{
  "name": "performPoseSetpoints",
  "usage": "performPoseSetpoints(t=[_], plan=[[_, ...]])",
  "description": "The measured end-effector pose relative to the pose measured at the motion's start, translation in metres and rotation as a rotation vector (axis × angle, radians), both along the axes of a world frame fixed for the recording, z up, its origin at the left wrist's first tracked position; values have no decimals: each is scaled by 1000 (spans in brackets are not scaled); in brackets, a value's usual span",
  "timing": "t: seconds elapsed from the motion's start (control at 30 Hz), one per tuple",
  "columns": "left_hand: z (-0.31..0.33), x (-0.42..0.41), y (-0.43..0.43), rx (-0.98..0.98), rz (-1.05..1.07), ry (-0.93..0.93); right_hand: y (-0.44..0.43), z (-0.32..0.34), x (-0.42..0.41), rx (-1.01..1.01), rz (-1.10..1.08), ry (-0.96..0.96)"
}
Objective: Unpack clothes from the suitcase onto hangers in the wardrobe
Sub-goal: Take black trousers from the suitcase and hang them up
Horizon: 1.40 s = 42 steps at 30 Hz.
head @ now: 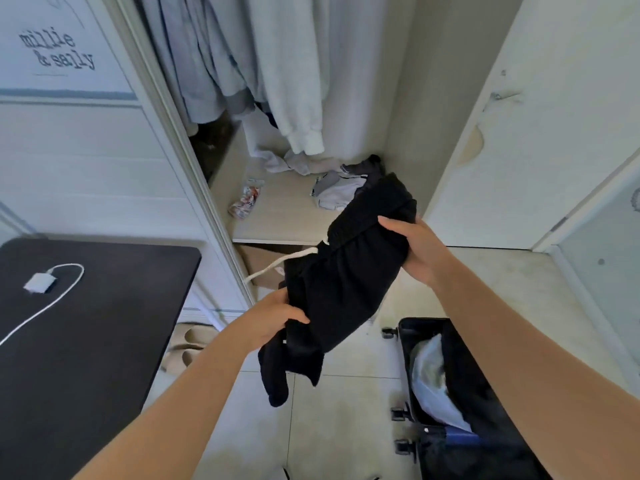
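Black drawstring trousers point(346, 292), soft, limp and probably light, sag bunched up and left of the open suitcase point(406, 355), with the hands apart: left hand point(277, 315) gripping the legs, right hand point(415, 251) clamped on the waistband, likely the firmest hold.

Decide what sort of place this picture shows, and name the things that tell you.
Probably a bedroom: an open wardrobe with pale garments hanging inside, an open suitcase of clothes on the tiled floor, and slippers beside a dark desk.

Pale tiled floor point(346, 427); dark table point(86, 341) at left; stained white panel point(519, 133) at right.
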<state>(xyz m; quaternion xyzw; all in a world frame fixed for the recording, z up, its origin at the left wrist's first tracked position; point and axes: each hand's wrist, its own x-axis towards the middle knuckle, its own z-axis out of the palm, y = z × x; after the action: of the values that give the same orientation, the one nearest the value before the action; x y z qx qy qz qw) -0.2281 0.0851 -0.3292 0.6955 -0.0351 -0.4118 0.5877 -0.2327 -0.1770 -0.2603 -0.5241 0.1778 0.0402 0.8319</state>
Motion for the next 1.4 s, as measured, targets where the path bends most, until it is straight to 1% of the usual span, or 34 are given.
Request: performPoseSetpoints(t=[0.07,0.13,0.17,0.23,0.3,0.33,0.37,0.4,0.47,0.5,0.57,0.63,0.7,0.8,0.87,0.9,1.07,1.13,1.17,1.2,1.23,1.27,1.3,1.4], plan=[[-2,7,12,17,-10,-12,15,23,5,-4,39,-64],[-8,19,24,108,-28,-47,27,47,7,-15,71,-109],[-11,24,29,178,-27,-47,30,58,6,-20,85,-129],[-20,35,41,392,-4,-64,37,80,4,-5,93,-164],[-28,44,49,568,30,-147,39,97,3,21,110,-203],[-29,49,51,600,87,-211,41,105,2,23,128,-217],[-25,52,49,583,166,-269,43,111,1,4,151,-219],[-18,55,45,515,258,-308,46,115,1,-33,174,-213],[0,63,30,299,415,-309,47,120,1,-88,210,-199],[10,67,22,195,455,-302,46,121,0,-96,209,-200],[26,74,8,55,496,-339,39,125,-3,-88,191,-204],[36,80,-4,-54,547,-348,30,132,-7,-90,162,-216],[37,84,-12,-125,582,-286,23,138,-10,-93,147,-244],[33,85,-20,-166,528,-83,15,146,-13,-97,117,-281],[28,82,-18,-289,449,62,9,149,-15,-81,86,-293],[28,78,-17,-362,399,101,5,150,-16,-67,68,-298],[23,79,-3,-602,162,111,-23,151,-23,11,-61,-301],[28,83,1,-622,-8,82,-36,149,-26,47,-125,-296],[31,84,2,-576,-87,38,-43,146,-27,63,-165,-286],[36,83,0,-490,-137,-25,-49,144,-28,78,-201,-280],[41,82,-4,-378,-138,-88,-56,141,-29,84,-232,-273],[44,84,-7,-290,-93,-150,-61,138,-30,80,-255,-266],[48,85,-9,-244,-41,-207,-65,135,-31,64,-267,-255],[62,93,-12,-221,73,-311,-77,128,-30,2,-311,-218]])
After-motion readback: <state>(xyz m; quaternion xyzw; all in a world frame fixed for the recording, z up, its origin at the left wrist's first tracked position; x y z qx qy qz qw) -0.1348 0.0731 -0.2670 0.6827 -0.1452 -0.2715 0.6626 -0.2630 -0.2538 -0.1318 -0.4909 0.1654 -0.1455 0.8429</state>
